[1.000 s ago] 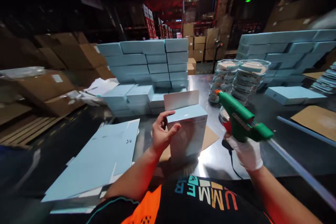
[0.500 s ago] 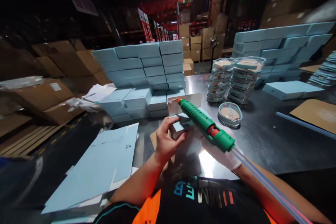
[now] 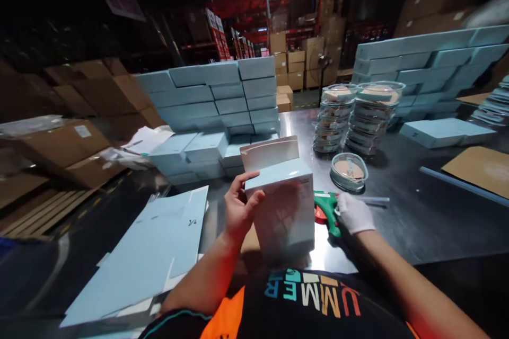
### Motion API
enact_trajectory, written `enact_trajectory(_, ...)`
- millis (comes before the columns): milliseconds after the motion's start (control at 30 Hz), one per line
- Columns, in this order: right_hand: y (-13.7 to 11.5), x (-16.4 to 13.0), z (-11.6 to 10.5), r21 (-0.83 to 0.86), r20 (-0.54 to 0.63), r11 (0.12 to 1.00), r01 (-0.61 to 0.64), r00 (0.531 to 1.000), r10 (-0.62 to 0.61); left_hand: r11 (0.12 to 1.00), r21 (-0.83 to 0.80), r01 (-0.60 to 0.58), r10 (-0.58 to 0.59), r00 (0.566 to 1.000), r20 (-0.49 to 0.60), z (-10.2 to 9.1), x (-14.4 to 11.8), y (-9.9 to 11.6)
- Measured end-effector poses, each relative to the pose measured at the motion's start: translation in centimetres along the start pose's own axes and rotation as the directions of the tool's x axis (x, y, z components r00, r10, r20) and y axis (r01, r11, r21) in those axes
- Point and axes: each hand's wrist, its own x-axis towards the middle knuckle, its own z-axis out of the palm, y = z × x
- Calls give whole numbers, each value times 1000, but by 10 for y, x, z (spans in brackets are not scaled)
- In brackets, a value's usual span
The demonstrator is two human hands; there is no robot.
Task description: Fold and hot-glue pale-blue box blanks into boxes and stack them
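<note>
My bare left hand (image 3: 238, 209) grips the left side of a pale blue box (image 3: 284, 212), thumb on the near face and fingers behind. The box stands upright, with a flap (image 3: 270, 152) raised at its far side. To the right of the box, my white-gloved right hand (image 3: 355, 214) is closed at the back of a green glue gun (image 3: 329, 213), low over the metal table. The gun's front end is hidden behind the box, and a clear glue stick (image 3: 374, 199) sticks out past the glove.
Stacked blue boxes (image 3: 222, 95) stand at the back left, and more boxes (image 3: 433, 69) at the back right. Round clear containers (image 3: 332, 119) rise in stacks near the middle, with one container (image 3: 349, 171) in front. Flat blue sheets (image 3: 147, 249) lie at the left; brown cardboard (image 3: 479, 169) lies right.
The glue gun has come down from above the box's flap to the right side, near the tabletop. The box now stands more upright, its near face showing.
</note>
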Motion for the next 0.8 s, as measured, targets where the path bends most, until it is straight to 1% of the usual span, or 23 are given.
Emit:
enact_trajectory(33,-6,2,-2,-2,-13,1000,-12,1000,12,1000,-15,3,-3,1000,19,1,-1,-1)
enact_trajectory(100,-26,7,2,82,10,996,-24,1000,23,999,-7,-34,34,998,59,7,-2,-1)
enact_trajectory(200,-64,16,17,268,150,962,-43,989,2,984,37,-174,167,975,146,17,-4,-2)
enact_trajectory(267,-81,21,24,289,222,956,-48,975,-19,965,50,-256,242,950,197,21,-5,-7)
enact_trajectory(300,-85,21,25,276,249,960,-39,968,-33,956,50,-291,276,941,198,23,-4,-10)
enact_trajectory(333,-86,21,23,255,269,967,-14,961,-57,945,43,-323,312,934,177,23,-4,-13)
enact_trajectory(400,-80,16,17,201,289,976,86,947,-142,921,-20,-390,389,913,121,22,-1,-19)
enact_trajectory(433,-76,12,14,179,290,973,149,937,-196,906,-64,-419,423,899,114,20,2,-21)
enact_trajectory(467,-71,7,10,166,285,964,207,926,-248,892,-100,-441,451,883,133,17,4,-22)
enact_trajectory(500,-68,3,8,168,280,953,251,915,-290,880,-122,-460,475,862,175,15,8,-22)
enact_trajectory(567,-64,-5,6,203,279,935,290,898,-340,854,-118,-506,518,813,267,7,16,-20)
enact_trajectory(633,-67,-10,8,217,267,924,314,892,-365,827,-79,-557,549,769,329,0,24,-12)
enact_trajectory(700,-73,-12,13,192,239,914,358,886,-397,783,4,-621,563,712,419,-6,30,0)
enact_trajectory(733,-76,-12,16,173,229,906,387,878,-419,748,73,-659,548,677,491,-7,31,8)
enact_trajectory(800,-81,-11,23,153,242,884,442,850,-467,653,208,-728,459,599,656,-8,31,26)
